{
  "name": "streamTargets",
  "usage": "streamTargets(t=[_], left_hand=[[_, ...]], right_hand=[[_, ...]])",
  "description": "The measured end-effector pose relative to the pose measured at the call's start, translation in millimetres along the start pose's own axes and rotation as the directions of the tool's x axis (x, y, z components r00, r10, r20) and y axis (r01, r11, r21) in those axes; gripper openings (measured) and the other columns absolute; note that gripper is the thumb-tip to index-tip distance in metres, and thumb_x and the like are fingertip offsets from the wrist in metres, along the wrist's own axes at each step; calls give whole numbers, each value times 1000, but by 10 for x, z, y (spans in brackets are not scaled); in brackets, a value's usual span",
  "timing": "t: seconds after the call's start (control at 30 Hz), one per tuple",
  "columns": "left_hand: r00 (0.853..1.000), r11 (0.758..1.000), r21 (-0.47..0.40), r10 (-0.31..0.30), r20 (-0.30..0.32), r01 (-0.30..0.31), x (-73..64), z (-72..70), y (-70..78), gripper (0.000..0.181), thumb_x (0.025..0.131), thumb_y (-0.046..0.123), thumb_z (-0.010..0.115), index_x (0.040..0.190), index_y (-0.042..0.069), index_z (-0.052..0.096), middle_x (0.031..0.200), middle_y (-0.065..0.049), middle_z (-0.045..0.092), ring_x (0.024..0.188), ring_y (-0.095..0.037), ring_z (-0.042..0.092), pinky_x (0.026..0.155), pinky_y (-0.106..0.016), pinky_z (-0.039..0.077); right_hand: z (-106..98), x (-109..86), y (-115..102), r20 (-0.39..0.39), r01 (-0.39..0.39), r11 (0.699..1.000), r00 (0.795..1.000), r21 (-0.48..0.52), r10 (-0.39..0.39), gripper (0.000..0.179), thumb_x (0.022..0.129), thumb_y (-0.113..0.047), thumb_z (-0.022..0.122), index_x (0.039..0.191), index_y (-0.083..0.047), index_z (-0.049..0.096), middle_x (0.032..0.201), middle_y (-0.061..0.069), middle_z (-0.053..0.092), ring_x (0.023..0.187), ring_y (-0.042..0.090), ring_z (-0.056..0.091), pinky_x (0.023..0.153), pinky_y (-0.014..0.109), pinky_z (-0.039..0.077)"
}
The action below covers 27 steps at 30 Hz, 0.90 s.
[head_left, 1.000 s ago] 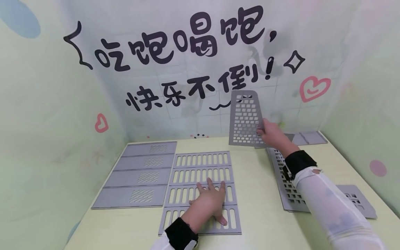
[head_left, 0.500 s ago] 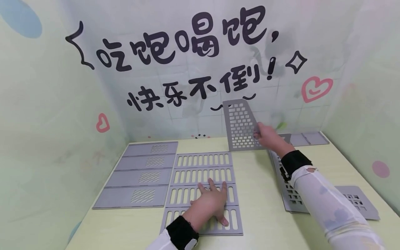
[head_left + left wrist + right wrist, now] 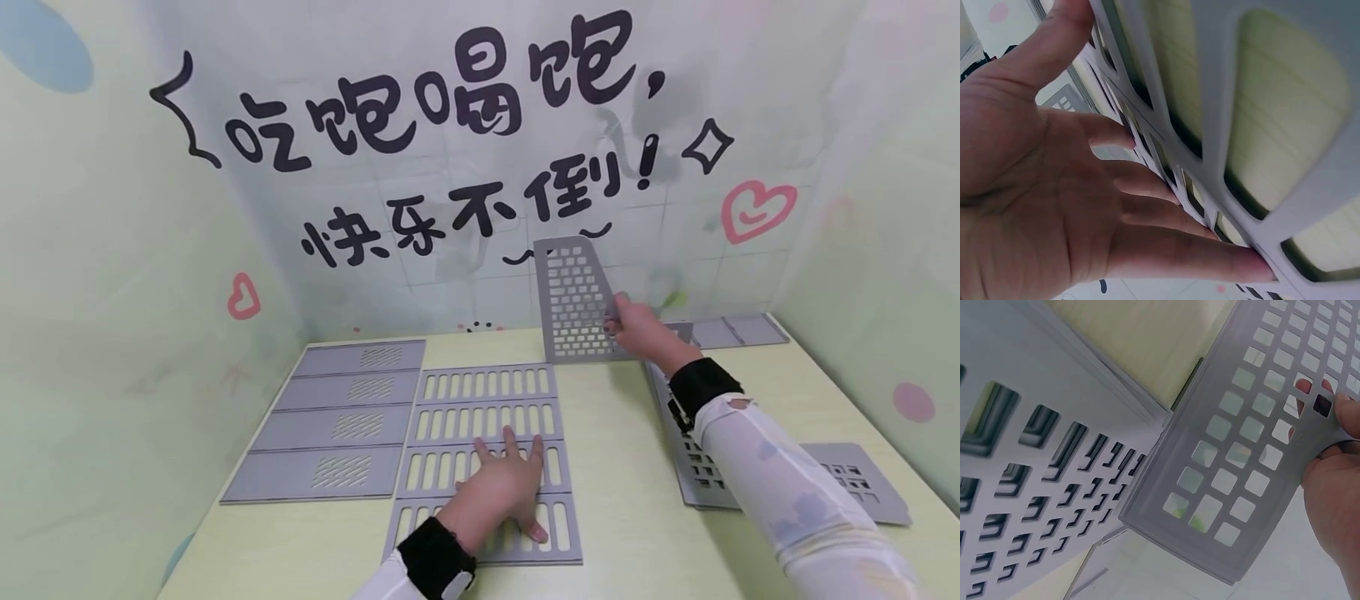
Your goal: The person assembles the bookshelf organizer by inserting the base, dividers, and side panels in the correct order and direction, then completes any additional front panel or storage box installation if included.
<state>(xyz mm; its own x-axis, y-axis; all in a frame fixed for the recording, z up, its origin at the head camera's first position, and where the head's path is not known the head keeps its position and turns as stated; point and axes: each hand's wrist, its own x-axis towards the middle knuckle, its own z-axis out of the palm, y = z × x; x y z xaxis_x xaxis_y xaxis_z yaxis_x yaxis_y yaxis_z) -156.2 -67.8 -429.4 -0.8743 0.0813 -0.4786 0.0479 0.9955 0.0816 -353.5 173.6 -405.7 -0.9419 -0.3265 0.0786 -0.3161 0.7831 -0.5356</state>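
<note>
Filling the back is the wall [image 3: 330, 292], and before it spreads the pale worktop [image 3: 615, 475]. On the left side of this worktop lies the panel [image 3: 300, 429], divided into four bands with slanted marks. Just beside it is the grille [image 3: 486, 402], also in four bands, full of long slots. To the right is the stack [image 3: 680, 458] with square holes, partly hidden by the sleeve [image 3: 817, 508].

The plate [image 3: 607, 292], which has many small holes, is raised up in front of the wall. Its lower edge is near the worktop; whether it touches, one cannot tell.

The right hand [image 3: 641, 331] pinches the plate at one side edge, with fingertips visible through the holes. The left hand [image 3: 506, 487] grasps nothing: its fingers are spread, and their tips rest on the grille.

Probably the main danger is that the plate turns or slips, because it is held at one edge only and its far side has no visible support. If lowered carelessly, its corner could catch in the holes of the stack. Also, a sideways push from the left hand might slide the grille, and strong pressure might bend its thin bars.
</note>
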Motion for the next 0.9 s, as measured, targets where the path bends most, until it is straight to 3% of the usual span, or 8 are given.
streamTargets(t=[0.27,0.47,0.63,0.9], left_hand=[[1000,1000,5,4,10,-4,-40,-14,-4,138,60,49,100,171,32,20,179,-23,6,157,-67,9,96,-88,43],[1000,1000,14,5,14,-5,-45,-43,12,138,61,49,100,172,33,19,179,-22,5,157,-67,9,97,-88,44],[1000,1000,4,-6,28,6,-43,-48,31,138,62,48,100,172,33,18,180,-22,4,158,-66,7,98,-88,43],[999,1000,-1,-1,40,1,-60,-67,33,137,63,48,99,172,33,17,180,-22,2,158,-66,5,99,-88,42]], right_hand=[[124,47,-120,53,71,996,996,53,-74,9,112,-9,47,114,1,48,101,19,61,85,28,55,73,38,45],[143,88,-216,51,69,997,996,46,-71,9,112,-6,44,114,2,48,107,20,62,89,29,53,77,41,41],[220,141,-299,37,99,994,994,47,-101,6,110,-4,49,107,1,49,98,16,59,83,26,51,74,38,43],[438,257,-529,87,99,991,990,95,-107,18,104,1,49,122,2,46,103,17,62,78,23,51,67,33,44]])
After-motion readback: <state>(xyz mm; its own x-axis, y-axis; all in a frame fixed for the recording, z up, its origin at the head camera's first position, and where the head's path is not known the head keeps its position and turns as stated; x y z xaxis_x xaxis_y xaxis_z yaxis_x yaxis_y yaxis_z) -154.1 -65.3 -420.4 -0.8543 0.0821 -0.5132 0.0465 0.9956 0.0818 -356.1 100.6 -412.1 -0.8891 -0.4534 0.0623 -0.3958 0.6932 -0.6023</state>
